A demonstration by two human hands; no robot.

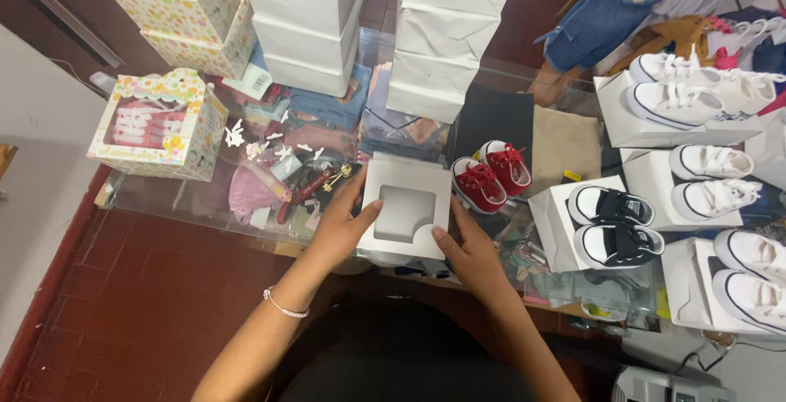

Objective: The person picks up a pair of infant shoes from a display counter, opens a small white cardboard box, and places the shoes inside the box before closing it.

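— Both grips first: what do we log?
— Our left hand [342,226] clasps the left edge of a small white window box [406,210], thumb lying on its lid; our right hand [467,250] closes on the lower right corner, thumb on top. Box held between both, at frame centre, over the glass worktop [205,201].
— Items beside it?
— One pair of red baby shoes [491,177], just right of the box, on the glass. Further right, one pair of black shoes [614,222] on a white box, then several pairs of white shoes [696,91] on more white boxes at the right edge.
— Left side?
— One patterned window box [160,124] with pink-and-white contents, left of centre. Above it, stacked patterned boxes [184,9] at upper left; two stacks of plain white boxes [377,25] at top centre.
— Anyone else?
— One person in denim shorts [589,25], upper right, well apart from our hands.
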